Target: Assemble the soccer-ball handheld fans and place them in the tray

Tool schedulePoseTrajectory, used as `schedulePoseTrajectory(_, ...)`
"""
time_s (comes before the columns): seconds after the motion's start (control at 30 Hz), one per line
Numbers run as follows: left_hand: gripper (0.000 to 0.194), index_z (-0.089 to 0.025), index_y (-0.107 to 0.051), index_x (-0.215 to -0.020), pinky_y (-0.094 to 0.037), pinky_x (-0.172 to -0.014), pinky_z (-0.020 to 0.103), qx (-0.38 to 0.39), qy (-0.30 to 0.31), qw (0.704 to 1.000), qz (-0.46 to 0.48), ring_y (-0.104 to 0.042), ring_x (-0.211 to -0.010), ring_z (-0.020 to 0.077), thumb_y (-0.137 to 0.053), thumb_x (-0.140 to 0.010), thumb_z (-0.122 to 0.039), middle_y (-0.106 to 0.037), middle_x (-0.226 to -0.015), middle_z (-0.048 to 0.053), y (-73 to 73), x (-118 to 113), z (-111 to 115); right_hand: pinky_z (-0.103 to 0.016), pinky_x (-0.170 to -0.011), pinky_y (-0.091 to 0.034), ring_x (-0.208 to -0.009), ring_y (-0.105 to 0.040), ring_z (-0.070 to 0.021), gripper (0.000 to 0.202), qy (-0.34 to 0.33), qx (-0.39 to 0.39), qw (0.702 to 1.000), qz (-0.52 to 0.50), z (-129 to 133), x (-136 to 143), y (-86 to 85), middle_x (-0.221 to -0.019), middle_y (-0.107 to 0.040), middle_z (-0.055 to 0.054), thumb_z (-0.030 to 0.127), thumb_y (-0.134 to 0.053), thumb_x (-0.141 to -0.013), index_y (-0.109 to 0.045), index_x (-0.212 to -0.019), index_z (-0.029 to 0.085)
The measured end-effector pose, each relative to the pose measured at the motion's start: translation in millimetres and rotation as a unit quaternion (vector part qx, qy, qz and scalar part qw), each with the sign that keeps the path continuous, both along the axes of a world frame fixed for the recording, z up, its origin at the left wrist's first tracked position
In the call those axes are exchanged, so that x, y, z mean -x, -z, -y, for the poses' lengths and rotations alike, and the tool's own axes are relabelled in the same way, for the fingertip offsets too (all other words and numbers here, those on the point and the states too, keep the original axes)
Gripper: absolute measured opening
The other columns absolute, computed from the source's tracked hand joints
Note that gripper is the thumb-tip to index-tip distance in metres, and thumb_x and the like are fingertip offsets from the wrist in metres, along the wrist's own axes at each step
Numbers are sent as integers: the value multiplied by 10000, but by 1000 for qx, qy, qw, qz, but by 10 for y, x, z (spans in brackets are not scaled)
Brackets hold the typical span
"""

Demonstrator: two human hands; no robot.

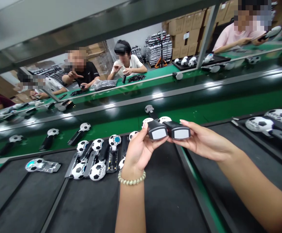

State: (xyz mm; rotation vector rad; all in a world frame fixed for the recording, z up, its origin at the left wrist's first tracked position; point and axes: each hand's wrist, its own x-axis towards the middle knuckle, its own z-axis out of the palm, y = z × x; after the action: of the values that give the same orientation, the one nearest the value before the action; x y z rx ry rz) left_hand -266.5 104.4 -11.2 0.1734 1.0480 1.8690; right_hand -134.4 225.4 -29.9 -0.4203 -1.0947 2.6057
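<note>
My left hand (141,150), with a beaded bracelet at the wrist, grips a black-handled device (157,129) with a pale end face turned toward me. Beside it, my right hand (202,140) holds a similar black-handled device (179,130). The two handles are side by side, and their white ball-shaped heads point away from me, partly hidden behind the handles. Just beyond them lies another device with a round patterned head (149,109). Left of my left hand, several devices with soccer-ball heads (97,171) lie in rows on a black tray (94,200).
A clear-bodied device (42,165) lies on the left tray. More ball-headed devices (259,124) rest on the right tray (218,155). Beyond the green bench runs a dark conveyor (121,100). Several people sit across it, under a slanting metal beam (82,29).
</note>
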Motion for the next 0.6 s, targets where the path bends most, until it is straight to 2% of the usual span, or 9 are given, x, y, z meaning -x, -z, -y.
schedulePoseTrajectory(0.1,295,-37,-633,-977,-566,-841,464,-5,19,1000,-12,-653,-1009,304,-434,-951,-254,-688,-1005,180,22,0,7,-211,-715,-598,-788,-702,-176,211,-10,-12,1000,14,-33,-28,15,-912,-717,-54,242,-486,-940,-678,-958,156)
schedulePoseTrajectory(0.17,299,-30,-638,-966,-570,-818,471,-15,40,999,-32,-667,-966,305,-451,-942,-262,-685,-1002,193,49,8,10,-206,-675,-602,-773,-703,-188,184,-16,-22,999,21,-57,-48,20,-850,-717,-51,247,-527,-914,-685,-909,152)
schedulePoseTrajectory(0.27,286,-94,-605,-1104,-592,-723,450,-52,64,992,-100,-678,-911,297,-563,-882,-269,-660,-1100,174,96,36,15,-259,-637,-617,-807,-698,-220,153,-36,-65,997,25,-93,-87,5,-876,-706,-55,247,-593,-864,-675,-959,160)
schedulePoseTrajectory(0.3,358,-141,-570,-1178,-593,-708,435,-69,67,988,-125,-672,-929,300,-619,-844,-258,-639,-1157,157,111,49,18,-278,-613,-621,-818,-694,-222,216,-37,-86,995,24,-103,-104,-6,-915,-699,-51,233,-622,-840,-654,-1047,182)
schedulePoseTrajectory(0.37,579,-243,-479,-1300,-588,-717,391,-96,71,980,-159,-652,-990,302,-706,-768,-223,-592,-1249,118,138,77,31,-296,-574,-624,-820,-680,-203,492,-36,-123,992,19,-118,-143,-30,-1008,-671,-34,189,-677,-789,-541,-1256,265)
schedulePoseTrajectory(0.43,714,-299,-437,-1346,-577,-721,332,-108,77,976,-174,-651,-990,278,-756,-713,-206,-597,-1240,88,158,102,49,-288,-566,-623,-800,-660,-172,696,-42,-151,988,11,-122,-182,-49,-1052,-646,-24,156,-712,-754,-423,-1364,326)
schedulePoseTrajectory(0.5,764,-315,-448,-1347,-565,-733,303,-114,81,974,-179,-657,-968,256,-788,-672,-205,-624,-1188,73,170,115,70,-271,-572,-617,-792,-642,-158,740,-59,-172,983,2,-118,-214,-57,-1048,-636,-26,153,-724,-746,-398,-1386,330)
schedulePoseTrajectory(0.6,772,-314,-483,-1322,-539,-836,341,-136,84,970,-184,-630,-1035,268,-813,-634,-200,-630,-1173,70,179,115,93,-254,-569,-607,-816,-630,-164,705,-67,-197,978,-12,-106,-241,-56,-1028,-635,-28,149,-731,-739,-443,-1360,321)
